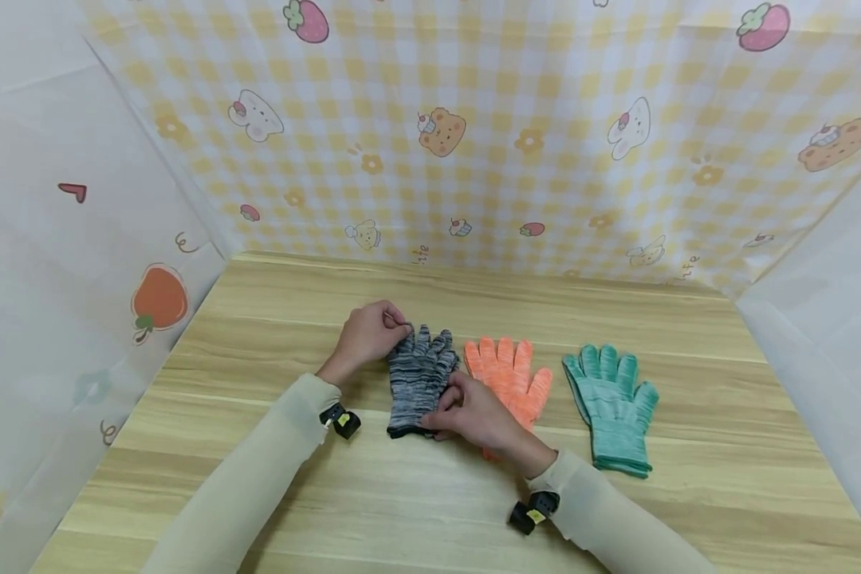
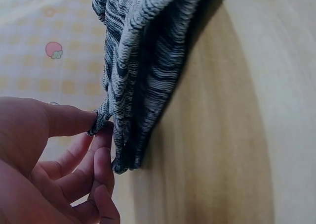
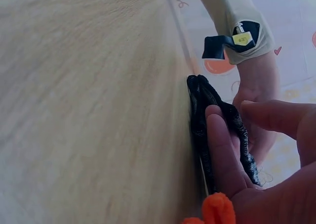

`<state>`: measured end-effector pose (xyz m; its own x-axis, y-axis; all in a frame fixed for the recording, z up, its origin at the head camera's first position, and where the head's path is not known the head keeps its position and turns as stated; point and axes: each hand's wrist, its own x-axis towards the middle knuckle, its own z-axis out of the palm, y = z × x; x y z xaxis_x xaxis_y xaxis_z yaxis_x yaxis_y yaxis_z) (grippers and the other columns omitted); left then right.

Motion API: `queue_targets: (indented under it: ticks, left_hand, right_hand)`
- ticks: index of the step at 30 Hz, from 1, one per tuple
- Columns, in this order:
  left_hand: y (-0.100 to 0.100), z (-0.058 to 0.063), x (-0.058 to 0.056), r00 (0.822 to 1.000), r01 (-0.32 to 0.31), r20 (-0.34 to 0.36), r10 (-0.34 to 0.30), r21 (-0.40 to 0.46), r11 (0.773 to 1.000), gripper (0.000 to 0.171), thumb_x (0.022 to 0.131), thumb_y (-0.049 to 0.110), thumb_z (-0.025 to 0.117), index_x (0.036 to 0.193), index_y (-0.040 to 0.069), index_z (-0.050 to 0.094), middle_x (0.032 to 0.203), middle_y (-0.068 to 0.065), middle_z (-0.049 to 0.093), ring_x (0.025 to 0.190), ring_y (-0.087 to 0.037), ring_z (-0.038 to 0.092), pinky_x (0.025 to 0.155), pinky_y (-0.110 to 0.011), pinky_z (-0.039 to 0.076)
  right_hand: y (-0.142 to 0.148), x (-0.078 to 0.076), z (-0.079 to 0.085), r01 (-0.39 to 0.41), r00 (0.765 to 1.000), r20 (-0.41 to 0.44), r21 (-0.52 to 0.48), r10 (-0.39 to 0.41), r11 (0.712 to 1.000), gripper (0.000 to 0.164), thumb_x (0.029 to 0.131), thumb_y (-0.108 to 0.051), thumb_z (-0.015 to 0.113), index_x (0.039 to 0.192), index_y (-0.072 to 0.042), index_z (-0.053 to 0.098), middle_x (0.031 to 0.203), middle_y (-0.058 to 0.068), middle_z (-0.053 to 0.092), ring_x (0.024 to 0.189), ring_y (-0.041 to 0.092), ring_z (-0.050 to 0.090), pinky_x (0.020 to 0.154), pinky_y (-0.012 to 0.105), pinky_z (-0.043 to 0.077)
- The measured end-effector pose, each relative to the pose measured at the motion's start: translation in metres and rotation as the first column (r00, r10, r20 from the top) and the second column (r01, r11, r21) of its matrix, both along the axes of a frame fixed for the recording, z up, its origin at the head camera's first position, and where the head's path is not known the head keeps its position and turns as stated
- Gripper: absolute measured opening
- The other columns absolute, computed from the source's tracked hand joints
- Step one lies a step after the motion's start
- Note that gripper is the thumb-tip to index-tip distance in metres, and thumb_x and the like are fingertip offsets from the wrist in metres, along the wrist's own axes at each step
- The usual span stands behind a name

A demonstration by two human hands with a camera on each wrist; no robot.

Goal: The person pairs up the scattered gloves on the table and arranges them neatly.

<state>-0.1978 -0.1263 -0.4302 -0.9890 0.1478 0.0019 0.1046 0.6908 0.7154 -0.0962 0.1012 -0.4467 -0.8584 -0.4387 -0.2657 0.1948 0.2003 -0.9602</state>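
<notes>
A grey-and-black knit glove [image 1: 419,383] with a black cuff lies in the middle, fingers pointing away from me. At its far left, my left hand [image 1: 369,331] pinches one fingertip of the glove between thumb and fingers, as the left wrist view shows on the striped knit [image 2: 123,75]. My right hand [image 1: 477,414] is at the cuff's right side. In the right wrist view, fingers of the right hand [image 3: 276,194] reach between the layers of the black cuff [image 3: 197,120], the thumb on the other side of the upper layer.
Just right of the grey glove lies an orange glove [image 1: 505,371], partly covered by my right hand. Farther right are green gloves [image 1: 613,406], apparently two stacked. The wooden table [image 1: 402,510] ends at a yellow checked cloth [image 1: 488,183] behind and white printed sheets at the sides.
</notes>
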Motion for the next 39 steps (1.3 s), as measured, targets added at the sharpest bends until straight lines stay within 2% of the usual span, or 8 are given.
queue_targets:
  ticks: [3,8,15,20,24,31,35,39]
  left_hand:
    - [0.0,-0.003,0.0,1.0,0.004,0.003,-0.004,-0.009,1.0,0.019,0.1,0.022,0.079,0.106,0.005,0.075,0.099,-0.01,0.081,0.091,-0.027,0.076,0.084,-0.047,0.059]
    - [0.002,-0.005,0.0,1.0,0.007,-0.002,-0.007,-0.03,1.0,0.019,0.099,0.021,0.08,0.105,0.004,0.075,0.097,-0.008,0.08,0.088,-0.025,0.076,0.082,-0.045,0.059]
    - [0.003,-0.006,0.0,1.0,0.014,-0.01,-0.014,-0.027,1.0,0.018,0.099,0.019,0.081,0.106,0.003,0.075,0.098,-0.009,0.079,0.09,-0.027,0.075,0.085,-0.047,0.059]
    - [-0.003,-0.006,0.007,1.0,0.012,-0.017,-0.012,-0.004,1.0,0.021,0.1,0.021,0.081,0.11,0.004,0.074,0.108,-0.012,0.079,0.098,-0.028,0.078,0.089,-0.05,0.059]
    - [-0.011,0.0,0.024,0.999,0.024,-0.04,-0.023,0.036,0.999,0.022,0.101,0.021,0.08,0.113,0.004,0.073,0.112,-0.013,0.076,0.097,-0.028,0.076,0.086,-0.05,0.059]
    - [-0.029,0.01,0.064,0.992,0.1,-0.082,-0.098,0.021,0.995,0.018,0.102,0.02,0.078,0.108,0.004,0.073,0.09,-0.002,0.072,0.077,-0.017,0.066,0.071,-0.036,0.057]
    - [-0.031,0.012,0.087,0.989,0.149,-0.022,-0.149,-0.02,0.989,0.016,0.102,0.022,0.078,0.102,0.007,0.072,0.079,0.004,0.067,0.064,-0.012,0.059,0.06,-0.03,0.051]
    - [-0.027,0.011,0.104,0.986,0.165,0.045,-0.163,-0.054,0.985,0.016,0.102,0.025,0.079,0.097,0.012,0.071,0.075,0.008,0.064,0.06,-0.01,0.055,0.059,-0.03,0.046]
  right_hand:
    - [0.001,0.001,0.002,-0.002,0.999,0.033,-0.019,0.003,1.0,0.053,0.096,-0.008,0.082,0.133,0.012,0.052,0.099,0.012,0.073,0.084,0.027,0.078,0.078,0.042,0.066]
    - [0.007,0.002,0.008,-0.02,0.998,0.056,-0.021,0.022,1.0,0.085,0.099,-0.009,0.078,0.162,0.018,0.027,0.103,0.012,0.076,0.09,0.03,0.08,0.082,0.042,0.066]
    - [0.018,0.0,0.018,-0.042,0.999,0.033,0.029,0.041,0.999,0.082,0.102,-0.015,0.076,0.165,0.013,0.03,0.1,0.014,0.08,0.089,0.032,0.081,0.081,0.043,0.066]
    - [0.028,-0.005,0.026,-0.083,0.992,-0.082,0.199,0.101,0.976,0.069,0.106,-0.025,0.073,0.158,0.01,0.045,0.092,0.009,0.079,0.08,0.027,0.08,0.078,0.039,0.065]
    - [0.037,-0.015,0.034,-0.068,0.974,-0.184,0.31,0.13,0.948,0.048,0.107,-0.026,0.072,0.142,0.005,0.062,0.087,0.007,0.076,0.072,0.024,0.076,0.069,0.039,0.061]
    - [0.039,-0.048,0.045,0.001,0.933,-0.332,0.384,0.137,0.924,0.026,0.106,-0.019,0.072,0.124,0.0,0.074,0.089,0.013,0.074,0.068,0.029,0.067,0.059,0.037,0.05]
    - [0.034,-0.064,0.044,0.019,0.929,-0.342,0.422,0.14,0.907,0.02,0.105,-0.017,0.073,0.118,-0.002,0.078,0.091,0.011,0.075,0.073,0.03,0.069,0.062,0.036,0.051]
    - [0.027,-0.077,0.038,0.026,0.918,-0.356,0.491,0.174,0.871,0.015,0.102,-0.017,0.076,0.111,-0.005,0.081,0.09,0.001,0.076,0.074,0.019,0.069,0.067,0.035,0.055]
